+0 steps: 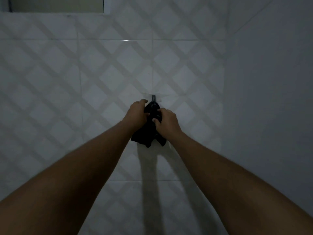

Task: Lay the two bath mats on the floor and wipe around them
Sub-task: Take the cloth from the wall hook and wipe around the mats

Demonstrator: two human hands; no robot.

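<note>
A small dark cloth hangs against a white tiled wall from a dark hook. Both my arms reach straight out to it. My left hand grips the cloth's upper left side, fingers curled around it just below the hook. My right hand pinches the cloth's upper right side. The lower corners of the cloth dangle free beneath my hands. No bath mat is in view.
The wall is covered in pale tiles with a diamond pattern. A plain wall meets it at a corner on the right. A window frame sits at the top left. The light is dim.
</note>
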